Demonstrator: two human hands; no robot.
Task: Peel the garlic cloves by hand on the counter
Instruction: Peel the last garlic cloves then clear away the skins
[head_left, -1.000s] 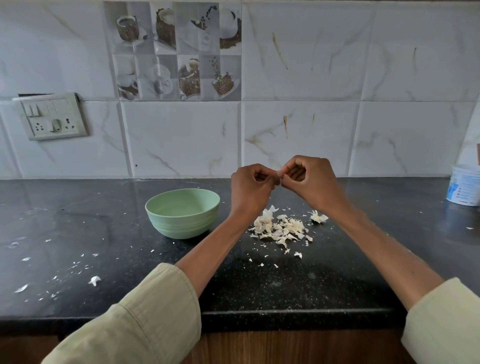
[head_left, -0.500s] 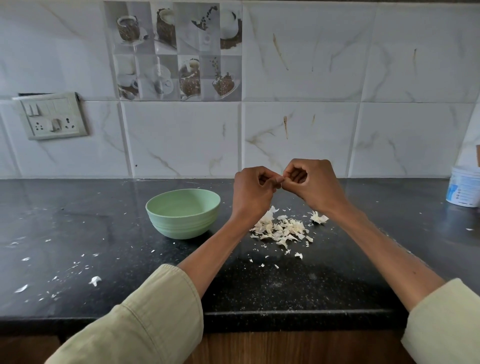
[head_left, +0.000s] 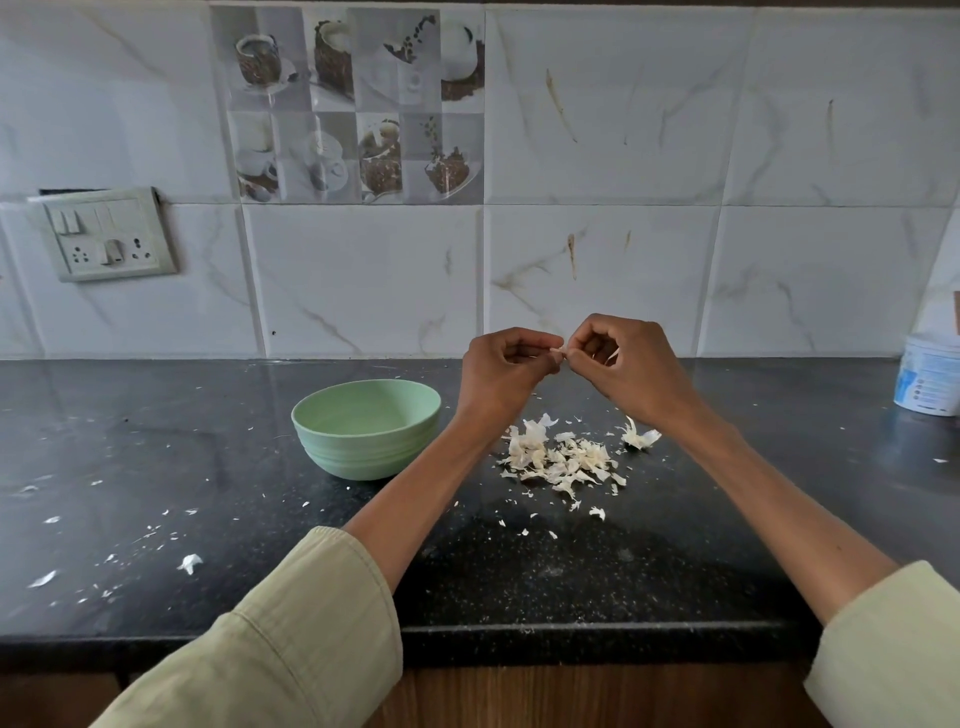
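1. We see both hands raised above the black speckled stone counter, centre-right of the frame, knuckles toward us.
2. Left hand: fingers curled in, thumb and fingertips pinching a small pale garlic clove that shows only as a sliver between the two hands.
3. Right hand: fingers curled too, thumb and forefinger pinching the same clove from the other side; fingertips of both hands meet at it. A pale scrap shows inside the right palm; we cannot tell whether it is skin or clove.
4. Clove sits in the air at the meeting point of the hands, just above centre of frame, over the counter and apart from it.
5. Below the hands, a loose pile of dry whitish garlic skins lies on the counter; one larger curled skin piece sits just right of the pile, under the right wrist.
6. Small white flakes scatter toward the lower left of the frame.
7. Pale green round plastic bowl stands upright left of the pile, just beside the left forearm; we cannot make out anything inside it.
8. White tub with blue label at the right edge, against the wall.
9. Cream switch-and-socket plate on the marble-look tiles, left of frame.
10. Pale yellow-green sleeves cover both forearms' lower parts at the bottom corners.
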